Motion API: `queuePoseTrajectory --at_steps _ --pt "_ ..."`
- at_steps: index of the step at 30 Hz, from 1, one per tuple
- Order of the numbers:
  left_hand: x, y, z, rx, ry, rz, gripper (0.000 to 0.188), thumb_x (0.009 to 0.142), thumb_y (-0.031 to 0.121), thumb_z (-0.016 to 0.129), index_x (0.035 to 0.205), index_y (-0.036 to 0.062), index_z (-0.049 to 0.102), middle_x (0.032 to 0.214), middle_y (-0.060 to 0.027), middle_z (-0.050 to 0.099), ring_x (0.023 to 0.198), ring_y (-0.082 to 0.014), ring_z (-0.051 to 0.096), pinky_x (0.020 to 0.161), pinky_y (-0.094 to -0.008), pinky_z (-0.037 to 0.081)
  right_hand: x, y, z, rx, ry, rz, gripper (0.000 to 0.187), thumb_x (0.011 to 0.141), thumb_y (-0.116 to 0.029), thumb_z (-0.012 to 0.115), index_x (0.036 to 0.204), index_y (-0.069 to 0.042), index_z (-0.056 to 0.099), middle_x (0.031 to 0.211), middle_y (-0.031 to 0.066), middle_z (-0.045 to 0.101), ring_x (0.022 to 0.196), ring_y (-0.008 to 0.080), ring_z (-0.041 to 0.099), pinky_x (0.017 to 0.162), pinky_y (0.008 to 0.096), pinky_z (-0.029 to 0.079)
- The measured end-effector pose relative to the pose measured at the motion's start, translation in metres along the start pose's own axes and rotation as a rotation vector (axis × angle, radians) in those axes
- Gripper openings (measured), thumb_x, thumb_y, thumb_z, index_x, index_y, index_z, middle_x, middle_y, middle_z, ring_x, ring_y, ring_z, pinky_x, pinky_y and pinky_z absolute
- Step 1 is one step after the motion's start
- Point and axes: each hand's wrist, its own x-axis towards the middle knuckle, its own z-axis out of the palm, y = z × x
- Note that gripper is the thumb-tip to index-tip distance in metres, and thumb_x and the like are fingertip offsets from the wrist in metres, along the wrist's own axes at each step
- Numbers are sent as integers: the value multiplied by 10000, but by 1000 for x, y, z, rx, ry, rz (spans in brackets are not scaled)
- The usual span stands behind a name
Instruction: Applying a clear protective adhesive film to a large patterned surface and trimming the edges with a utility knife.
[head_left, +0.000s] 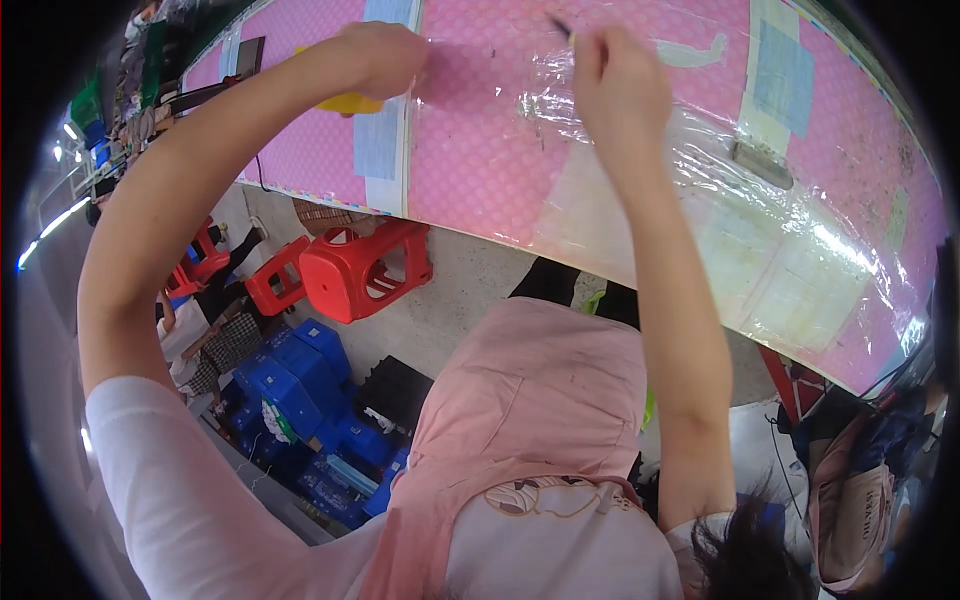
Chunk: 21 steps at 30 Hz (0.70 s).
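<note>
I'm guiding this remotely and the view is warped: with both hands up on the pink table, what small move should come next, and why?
Probably draw the right hand and its thin dark tool slowly along the clear plastic film. The left hand is already pressed down on the pink table near a yellow object, so the surface looks steadied.

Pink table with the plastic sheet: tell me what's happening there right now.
A person in a pink apron leans over the pink table. The right hand pinches a thin dark tool above a clear plastic sheet lying on the table. The left hand is closed and rests on the table beside a yellow object. Red stools and blue crates stand on the floor below.
</note>
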Motion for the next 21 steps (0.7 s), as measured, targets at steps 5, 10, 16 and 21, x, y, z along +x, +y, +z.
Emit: queuePoseTrajectory --at_steps 5,10,16,21 --pt "-62 -8 10 -253 304 81 161 853 174 508 888 19 531 761 -195 598 767 -388 578 666 -476 435 31 -7 13 -321 240 -231 233 790 -160 589 940 16 614 945 189 604 925 315 565 776 431 451" --pt "-124 1 45 -581 309 83 147 869 179 521 879 35 497 657 -192 545 687 -396 561 606 -459 410 -79 -15 13 -351 26 -342 501 806 -290 598 1214 -13 509 1302 187 450 1245 323 384 1007 506 284" --pt "-139 20 56 -963 153 115 147 867 182 547 889 41 514 649 -204 553 651 -385 572 593 -432 421 -96 -41 73 -141 -326 -464 630 784 -386 619 1264 -7 467 1358 170 421 1294 289 350 1072 479 236" --pt "-141 21 66 -1201 109 163 155 899 173 527 911 20 503 732 -130 593 678 -215 570 642 -335 437 -103 -52 62 213 -362 -542 397 810 -202 617 1152 -8 561 1211 141 556 1143 259 514 984 400 374"
